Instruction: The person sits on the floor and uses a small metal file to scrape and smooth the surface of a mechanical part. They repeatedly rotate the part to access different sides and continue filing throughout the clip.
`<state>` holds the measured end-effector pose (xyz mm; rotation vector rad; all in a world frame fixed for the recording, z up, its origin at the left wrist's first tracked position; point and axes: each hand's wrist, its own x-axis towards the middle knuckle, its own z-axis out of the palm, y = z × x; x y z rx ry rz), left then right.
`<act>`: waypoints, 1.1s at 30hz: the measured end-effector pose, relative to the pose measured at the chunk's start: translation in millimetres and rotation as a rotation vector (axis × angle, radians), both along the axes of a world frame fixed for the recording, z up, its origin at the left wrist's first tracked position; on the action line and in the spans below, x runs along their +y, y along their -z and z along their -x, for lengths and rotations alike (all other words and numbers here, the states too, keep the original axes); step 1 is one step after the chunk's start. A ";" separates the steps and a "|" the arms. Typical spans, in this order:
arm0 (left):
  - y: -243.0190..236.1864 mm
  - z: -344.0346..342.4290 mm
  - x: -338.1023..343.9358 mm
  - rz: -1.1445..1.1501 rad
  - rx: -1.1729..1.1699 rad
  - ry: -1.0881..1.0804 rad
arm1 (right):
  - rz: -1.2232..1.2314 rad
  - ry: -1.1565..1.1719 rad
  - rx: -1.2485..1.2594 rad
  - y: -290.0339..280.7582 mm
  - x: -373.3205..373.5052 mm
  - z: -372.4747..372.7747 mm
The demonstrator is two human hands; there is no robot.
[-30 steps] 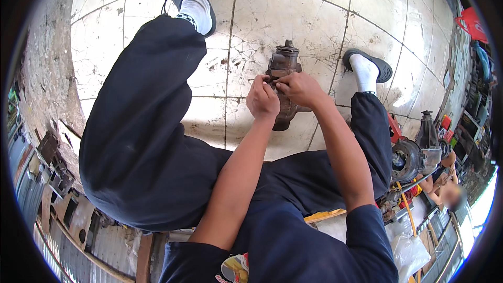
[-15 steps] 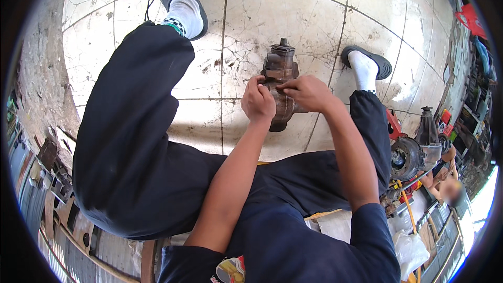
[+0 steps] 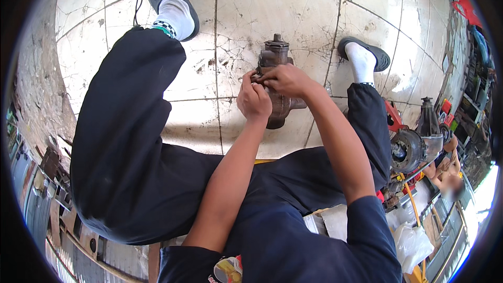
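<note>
A rusty brown metal gearbox housing (image 3: 280,110) lies on the tiled floor between my feet, its narrow end with a short stub shaft pointing away from me. My left hand (image 3: 254,98) is at the housing's left side, thumb and fingers bent into a pinch. My right hand (image 3: 287,80) reaches over the housing's middle, and its closed fingertips meet those of the left hand at the left edge. Whatever small piece is between the fingertips is too hidden to name. The hands cover part of the housing's middle.
Cracked, stained white floor tiles (image 3: 272,10) surround the housing. My clog-shod feet stand on either side. At the right are another metal gear housing (image 3: 411,149), a red bag (image 3: 468,10), a white plastic bag (image 3: 411,243) and another person (image 3: 445,173).
My right hand has moved left over the housing, bringing its fingertips against those of my left hand. The whole view has shifted slightly.
</note>
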<state>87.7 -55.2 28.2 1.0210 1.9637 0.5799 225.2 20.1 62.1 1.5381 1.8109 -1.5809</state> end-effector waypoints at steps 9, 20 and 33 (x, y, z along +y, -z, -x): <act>-0.4 -1.7 7.4 -0.021 -0.020 -0.016 | 0.009 0.008 0.000 9.9 3.8 -20.4; -1.8 -1.4 7.5 -0.036 -0.003 -0.009 | 0.033 0.050 0.096 14.1 5.0 -36.9; 4.6 1.6 2.6 0.021 -0.045 0.000 | 0.102 -0.114 -0.003 1.0 25.4 -0.9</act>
